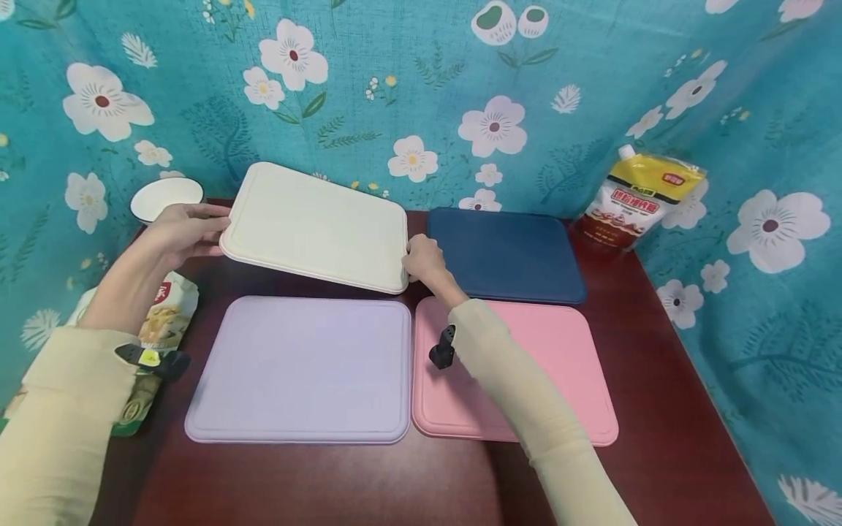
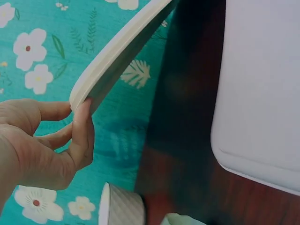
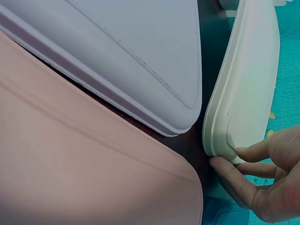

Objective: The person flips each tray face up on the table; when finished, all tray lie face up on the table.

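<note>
Cream lid [image 1: 319, 228] pinched aslant by my left hand [image 1: 179, 234] and right hand [image 1: 427, 261], I'm probably positioning it, which calls for levelling next.

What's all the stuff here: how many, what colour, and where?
Tilted board: 1, cream, back left
Flat boards: 3, lavender board front left, navy board back right, pink board front right
Pouch: 1, yellow, white, brown, back right
Container: 1, white, back left
Packaging: at least 1, white and green, left
Table: 1, red-brown, beneath
Floral cloth: count unclear, teal, around
Sleeves: 2, cream, arms
Wrist cameras: 2, black, cuffs
Left grip: 1, bare hand, tilted board's left end
Right grip: 1, bare hand, tilted board's right end
</note>
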Demonstrator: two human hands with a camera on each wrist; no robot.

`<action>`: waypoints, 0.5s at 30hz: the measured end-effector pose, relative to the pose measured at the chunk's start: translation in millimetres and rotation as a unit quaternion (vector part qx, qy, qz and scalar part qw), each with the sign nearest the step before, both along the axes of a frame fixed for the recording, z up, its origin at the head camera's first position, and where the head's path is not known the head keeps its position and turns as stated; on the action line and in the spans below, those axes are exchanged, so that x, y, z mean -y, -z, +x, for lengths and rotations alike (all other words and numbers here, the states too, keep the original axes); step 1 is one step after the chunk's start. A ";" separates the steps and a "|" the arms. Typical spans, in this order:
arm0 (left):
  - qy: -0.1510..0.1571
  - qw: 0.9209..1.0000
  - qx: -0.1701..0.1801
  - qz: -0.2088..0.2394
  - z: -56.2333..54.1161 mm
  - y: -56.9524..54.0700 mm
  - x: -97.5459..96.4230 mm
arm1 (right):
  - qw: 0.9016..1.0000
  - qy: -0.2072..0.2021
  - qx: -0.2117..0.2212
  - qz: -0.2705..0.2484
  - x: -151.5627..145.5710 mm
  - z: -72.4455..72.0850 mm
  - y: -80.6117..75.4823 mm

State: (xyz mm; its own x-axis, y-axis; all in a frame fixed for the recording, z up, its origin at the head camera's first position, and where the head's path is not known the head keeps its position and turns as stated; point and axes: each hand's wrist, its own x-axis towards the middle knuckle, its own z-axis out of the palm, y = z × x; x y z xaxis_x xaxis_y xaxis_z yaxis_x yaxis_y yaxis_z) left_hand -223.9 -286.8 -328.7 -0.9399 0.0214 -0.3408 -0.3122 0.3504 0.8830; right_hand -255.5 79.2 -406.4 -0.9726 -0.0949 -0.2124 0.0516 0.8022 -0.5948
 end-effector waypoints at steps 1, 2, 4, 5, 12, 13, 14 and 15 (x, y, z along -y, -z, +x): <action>-0.005 1.000 -0.004 0.002 -0.6 -2.7 -2.2 | 1.000 0.002 -0.002 0.000 -0.1 -0.1 0.1; -0.008 1.000 -0.009 0.005 -1.5 -5.5 -4.2 | 1.000 0.004 -0.004 -0.001 -0.1 -0.1 -0.2; -0.013 1.000 -0.016 0.013 -2.7 -12.3 -6.9 | 1.000 0.002 -0.006 -0.003 -0.5 -0.1 0.1; -0.015 1.000 -0.019 0.017 -3.1 -16.2 -8.1 | 1.000 -0.001 -0.007 -0.005 -0.7 -0.3 0.6; -0.057 0.989 -0.002 0.136 -4.8 -46.5 -22.5 | 0.997 -0.001 0.003 -0.071 -0.4 0.5 1.6; -0.066 0.984 0.003 0.164 -5.0 -50.3 -25.1 | 0.996 0.000 0.005 -0.084 -0.4 0.7 1.7; -0.073 0.980 0.008 0.187 -5.4 -54.0 -27.7 | 0.995 0.001 0.008 -0.095 -0.6 0.5 2.1; -0.079 0.976 0.011 0.204 -5.6 -57.6 -30.2 | 0.994 0.002 0.012 -0.107 -0.6 0.1 2.6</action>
